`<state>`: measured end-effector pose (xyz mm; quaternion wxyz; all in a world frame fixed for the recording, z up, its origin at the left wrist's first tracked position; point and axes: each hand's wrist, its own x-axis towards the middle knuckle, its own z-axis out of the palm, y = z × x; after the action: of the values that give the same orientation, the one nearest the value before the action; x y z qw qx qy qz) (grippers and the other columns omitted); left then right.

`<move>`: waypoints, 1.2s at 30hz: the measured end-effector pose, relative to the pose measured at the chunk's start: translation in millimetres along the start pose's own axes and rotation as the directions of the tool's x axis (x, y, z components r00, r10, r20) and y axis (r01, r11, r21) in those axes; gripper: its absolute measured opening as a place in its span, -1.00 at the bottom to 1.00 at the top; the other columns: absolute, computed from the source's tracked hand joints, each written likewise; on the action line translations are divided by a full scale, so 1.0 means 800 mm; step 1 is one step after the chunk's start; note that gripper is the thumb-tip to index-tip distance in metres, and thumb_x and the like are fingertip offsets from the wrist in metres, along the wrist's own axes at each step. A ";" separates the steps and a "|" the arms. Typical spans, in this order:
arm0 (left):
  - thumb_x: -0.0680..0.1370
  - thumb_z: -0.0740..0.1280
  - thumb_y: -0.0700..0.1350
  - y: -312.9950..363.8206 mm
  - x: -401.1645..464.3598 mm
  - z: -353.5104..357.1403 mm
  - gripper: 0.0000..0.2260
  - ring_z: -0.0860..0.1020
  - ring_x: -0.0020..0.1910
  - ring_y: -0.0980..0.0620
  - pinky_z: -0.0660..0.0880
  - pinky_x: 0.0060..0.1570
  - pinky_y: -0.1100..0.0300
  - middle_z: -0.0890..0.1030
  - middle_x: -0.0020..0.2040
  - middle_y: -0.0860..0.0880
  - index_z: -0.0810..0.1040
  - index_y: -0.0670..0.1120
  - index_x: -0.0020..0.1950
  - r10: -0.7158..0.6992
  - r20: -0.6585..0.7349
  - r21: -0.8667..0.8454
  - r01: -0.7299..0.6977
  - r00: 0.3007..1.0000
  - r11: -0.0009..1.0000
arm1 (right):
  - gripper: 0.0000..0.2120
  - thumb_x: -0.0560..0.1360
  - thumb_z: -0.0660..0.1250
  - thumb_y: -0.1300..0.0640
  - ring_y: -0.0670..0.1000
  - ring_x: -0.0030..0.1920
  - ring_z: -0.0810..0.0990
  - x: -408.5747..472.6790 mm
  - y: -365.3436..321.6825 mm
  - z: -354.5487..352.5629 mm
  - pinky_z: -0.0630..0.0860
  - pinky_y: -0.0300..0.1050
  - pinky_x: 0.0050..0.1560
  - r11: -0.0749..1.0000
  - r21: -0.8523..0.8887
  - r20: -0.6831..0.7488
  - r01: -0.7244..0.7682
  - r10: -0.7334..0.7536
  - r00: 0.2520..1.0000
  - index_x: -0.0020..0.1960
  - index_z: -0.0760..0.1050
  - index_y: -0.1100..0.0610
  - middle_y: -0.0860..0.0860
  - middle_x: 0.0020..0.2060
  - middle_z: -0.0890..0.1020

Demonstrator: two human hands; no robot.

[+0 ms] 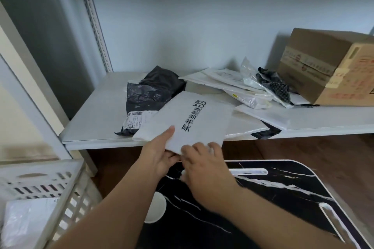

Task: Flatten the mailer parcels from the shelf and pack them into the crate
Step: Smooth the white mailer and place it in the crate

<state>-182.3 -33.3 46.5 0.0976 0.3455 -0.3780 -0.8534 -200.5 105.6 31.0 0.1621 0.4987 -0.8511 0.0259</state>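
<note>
A white mailer (194, 119) with black printed characters juts out over the front edge of the white shelf (95, 111). My left hand (159, 151) grips its near left corner, thumb on top and fingers underneath. My right hand (204, 170) holds the near edge beside it, fingers curled over the mailer's rim. A black mailer (149, 95) with a shipping label lies behind on the shelf. More white and clear mailers (238, 85) are heaped toward the right. The cream slotted crate (66, 192) stands at lower left with a white parcel (26, 220) inside.
A brown cardboard box (327, 64) sits at the shelf's right end. A black marble-patterned tabletop (273, 194) lies below my hands, in front of the shelf. The shelf's grey upright post (95, 22) rises at left. Brown floor shows under the shelf.
</note>
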 end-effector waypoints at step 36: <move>0.60 -0.18 0.18 -0.239 -0.048 -0.110 -0.49 0.17 0.50 -0.20 0.05 0.29 -0.47 0.23 0.52 -0.04 0.29 0.14 0.47 0.230 0.429 0.800 -0.249 0.874 -0.545 | -0.47 0.58 -0.10 -0.31 0.19 0.51 0.11 -0.191 -0.010 0.129 0.03 0.50 0.27 0.891 0.011 0.268 -0.454 0.434 0.860 0.48 0.23 -0.17 0.02 0.52 0.20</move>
<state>-77.6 65.0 -111.5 -0.0321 0.1471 -0.9864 -0.0660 -150.7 209.0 -113.4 0.0209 0.2938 -0.9552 0.0287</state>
